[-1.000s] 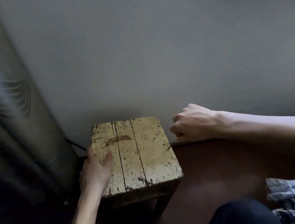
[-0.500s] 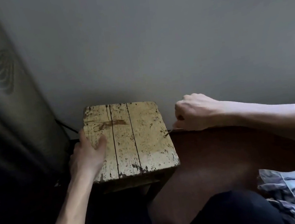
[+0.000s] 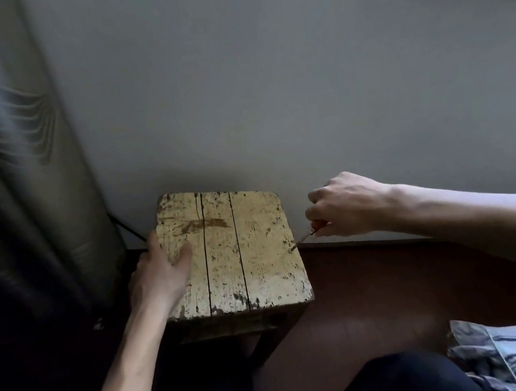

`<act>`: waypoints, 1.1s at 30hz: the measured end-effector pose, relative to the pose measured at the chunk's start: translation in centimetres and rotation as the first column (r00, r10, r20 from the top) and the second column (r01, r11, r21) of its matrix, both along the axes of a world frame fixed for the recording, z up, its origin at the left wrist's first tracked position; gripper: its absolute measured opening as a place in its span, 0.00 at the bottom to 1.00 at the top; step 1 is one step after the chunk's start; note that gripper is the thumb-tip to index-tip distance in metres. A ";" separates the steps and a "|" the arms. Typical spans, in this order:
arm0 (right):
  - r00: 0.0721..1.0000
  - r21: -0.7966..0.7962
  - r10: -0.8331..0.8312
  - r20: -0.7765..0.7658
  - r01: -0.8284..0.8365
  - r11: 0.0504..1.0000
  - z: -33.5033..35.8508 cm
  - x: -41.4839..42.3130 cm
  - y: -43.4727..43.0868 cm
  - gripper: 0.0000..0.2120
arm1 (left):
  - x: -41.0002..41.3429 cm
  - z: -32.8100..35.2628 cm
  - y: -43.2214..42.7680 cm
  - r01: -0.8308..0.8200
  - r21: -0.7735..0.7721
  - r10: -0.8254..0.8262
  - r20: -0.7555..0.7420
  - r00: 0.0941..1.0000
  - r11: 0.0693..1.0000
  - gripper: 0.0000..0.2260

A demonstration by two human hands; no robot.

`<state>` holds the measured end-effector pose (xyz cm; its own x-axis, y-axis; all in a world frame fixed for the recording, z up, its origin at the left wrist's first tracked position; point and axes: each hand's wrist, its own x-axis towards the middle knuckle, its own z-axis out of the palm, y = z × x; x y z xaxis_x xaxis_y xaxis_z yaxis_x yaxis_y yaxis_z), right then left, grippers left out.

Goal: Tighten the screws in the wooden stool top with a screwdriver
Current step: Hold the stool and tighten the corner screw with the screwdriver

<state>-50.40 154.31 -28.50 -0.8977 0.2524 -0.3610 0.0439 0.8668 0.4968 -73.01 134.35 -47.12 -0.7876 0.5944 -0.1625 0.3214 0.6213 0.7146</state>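
Note:
The wooden stool top (image 3: 257, 250) is worn, yellowish, with dark cracks running front to back. My left hand (image 3: 162, 272) grips its left edge, thumb lying on the top surface. My right hand (image 3: 345, 205) is to the right of the stool and holds a small screwdriver (image 3: 307, 236) with an orange-red handle. The thin shaft slants down to the left, and its tip touches the stool top near the right edge at a small mark that may be a screw (image 3: 292, 251).
A grey wall (image 3: 270, 96) rises directly behind the stool. A dark padded sofa or cushion (image 3: 16, 192) stands close on the left. The brown floor (image 3: 392, 292) lies to the right. Patterned cloth (image 3: 513, 355) sits at the lower right, beside my dark-clothed knee (image 3: 402, 379).
My right hand has brought the screwdriver tip onto the stool top near its right edge. The left hand stays on the left edge. The camera view shifted.

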 end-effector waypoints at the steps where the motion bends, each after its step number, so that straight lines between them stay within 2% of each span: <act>1: 0.996 0.028 0.083 0.022 -0.083 0.996 0.1 0.2 0.2 0.16 | 0.0 0.0 0.0 -0.001 0.002 0.001 0.001 1.000 1.000 0.41; 3: 0.982 0.038 0.183 0.057 -0.185 0.982 0.1 0.5 0.5 0.20 | 0.0 0.0 0.0 -0.005 0.008 0.005 -0.001 1.000 1.000 0.40; 5: 0.972 0.048 0.214 0.099 -0.220 0.974 -0.3 0.7 0.5 0.22 | 0.0 0.0 0.1 -0.003 0.008 0.003 -0.013 1.000 1.000 0.38; 10: 0.986 0.083 0.162 0.042 -0.165 0.983 -0.8 0.2 0.1 0.23 | -0.1 0.0 0.2 -0.004 -0.029 0.003 -0.045 0.999 1.000 0.37; 11: 0.996 0.080 0.094 0.005 -0.094 0.992 -1.0 0.1 -0.3 0.22 | -0.1 0.0 0.2 -0.003 -0.029 0.002 -0.043 0.999 1.000 0.37; 13: 0.977 -0.027 -0.176 -0.118 0.174 0.984 -1.8 -0.1 -0.9 0.22 | -0.2 -0.2 0.2 -0.002 -0.034 0.001 -0.050 0.999 0.999 0.37; 14: 0.922 -0.124 -0.355 -0.153 0.338 0.933 -2.1 -0.3 -0.9 0.23 | -0.2 -0.2 0.2 -0.001 -0.036 -0.001 -0.054 0.999 0.999 0.37; 16: 0.770 -0.277 -0.630 -0.100 0.587 0.761 -2.1 -0.7 -0.6 0.24 | -0.1 -0.1 0.2 -0.002 -0.041 0.000 -0.047 0.999 0.999 0.38; 17: 0.718 -0.314 -0.693 -0.061 0.645 0.696 -2.0 -0.7 -0.3 0.25 | -0.1 0.0 0.1 -0.001 -0.041 -0.001 -0.044 0.999 0.999 0.38; 19: 0.688 -0.339 -0.726 -0.018 0.679 0.652 -1.6 -0.6 0.0 0.25 | 0.0 0.1 0.0 0.004 -0.033 -0.005 -0.036 0.999 0.999 0.38; 22: 0.720 -0.323 -0.693 0.035 0.665 0.674 -1.0 -0.8 -0.2 0.21 | -0.1 0.3 0.0 0.002 -0.035 -0.003 -0.023 1.000 0.999 0.38; 24: 0.779 -0.293 -0.626 0.037 0.607 0.739 -0.5 -1.1 -0.3 0.18 | 0.0 0.4 0.0 0.005 -0.032 -0.005 -0.014 1.000 0.999 0.38; 26: 0.883 -0.251 -0.468 -0.037 0.445 0.860 0.0 -1.3 -0.5 0.12 | -0.1 0.4 -0.1 0.004 -0.026 -0.004 -0.014 1.000 1.000 0.38; 28: 0.982 -0.087 -0.179 -0.062 0.174 0.981 0.3 -1.2 -0.5 0.12 | -0.1 0.4 -0.1 0.002 -0.023 -0.003 -0.016 1.000 1.000 0.38; 30: 0.999 0.022 0.050 0.007 -0.050 0.998 0.2 -1.2 -0.3 0.16 | -0.1 0.4 -0.1 -0.001 -0.022 0.000 -0.024 1.000 1.000 0.38; 33: 0.992 0.022 0.119 0.044 -0.120 0.993 0.1 -1.1 0.2 0.21 | -0.2 0.4 0.0 0.001 -0.016 -0.002 -0.032 0.999 1.000 0.39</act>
